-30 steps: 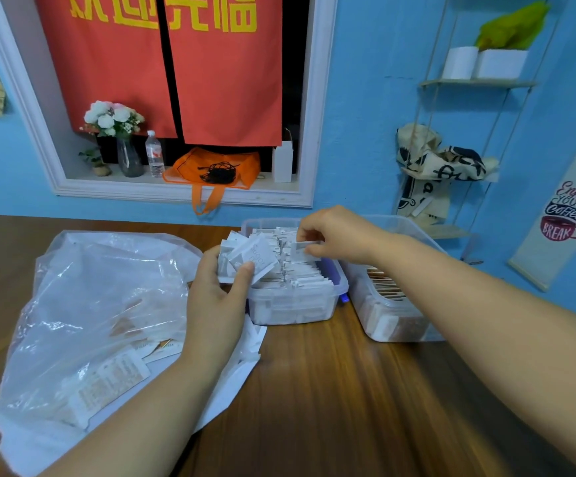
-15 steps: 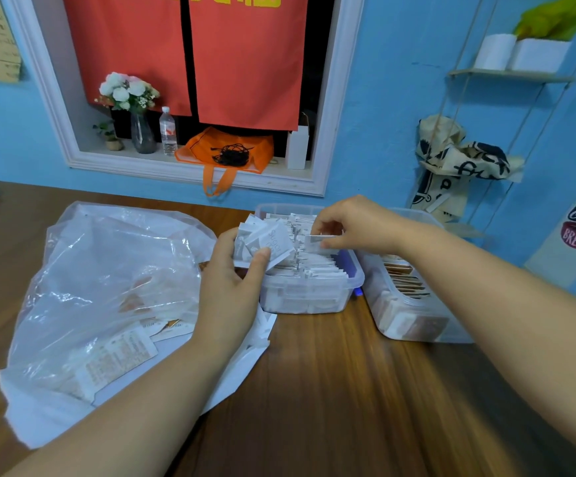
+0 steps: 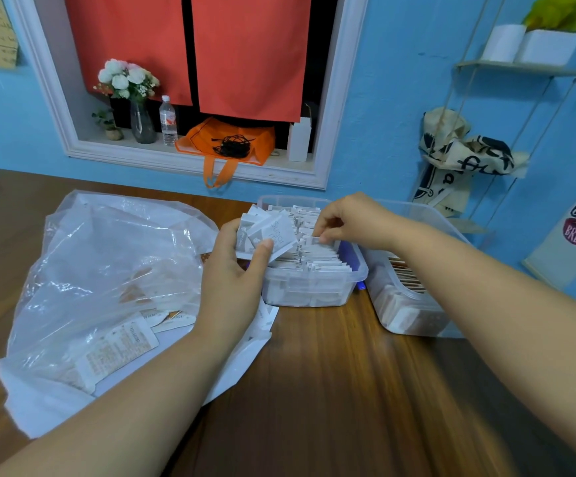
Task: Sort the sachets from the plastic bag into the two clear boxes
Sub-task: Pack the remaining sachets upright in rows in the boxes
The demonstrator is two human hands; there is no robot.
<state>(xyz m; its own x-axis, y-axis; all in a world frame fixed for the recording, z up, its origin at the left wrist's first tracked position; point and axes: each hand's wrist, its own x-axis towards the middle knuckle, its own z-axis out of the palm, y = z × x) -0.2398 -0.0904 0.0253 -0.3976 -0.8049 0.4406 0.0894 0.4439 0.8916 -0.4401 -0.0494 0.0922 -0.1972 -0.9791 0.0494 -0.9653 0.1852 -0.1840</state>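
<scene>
Starting at the left, a crumpled clear plastic bag (image 3: 107,270) lies spread out on the brown wooden surface (image 3: 331,390). A few printed paper sachets (image 3: 121,346) show through it near the front, so I'd say the sorting isn't finished.

Next over, the left hand (image 3: 231,280) is curled round a fanned bundle of white sachets (image 3: 273,235), with the thumb pressing on the front one, right at the near-left corner of the clear plastic box of white sachets (image 3: 314,290). That box looks pretty much packed, with the rows standing on edge.

The right hand (image 3: 352,220) hovers over the same box, its fingertips pinching a single small white sachet (image 3: 315,240) just above the rows, apparently slotting it in. Just beside it on the right is the second clear plastic box (image 3: 403,311), holding brown-striped sachets (image 3: 409,275).

What could go wrong, as I see it:
- The bundle is fanned loose, so if the thumb eases off, they slide out and scatter over the bag or the surface.
- The box is so full that forcing one more in could bend it or pop its neighbours up.
- The boxes touch or nearly so, so a stray white one could drop in with the brown lot.
- The bag's folds could hide a sachet or two, which would be easy to miss.
</scene>
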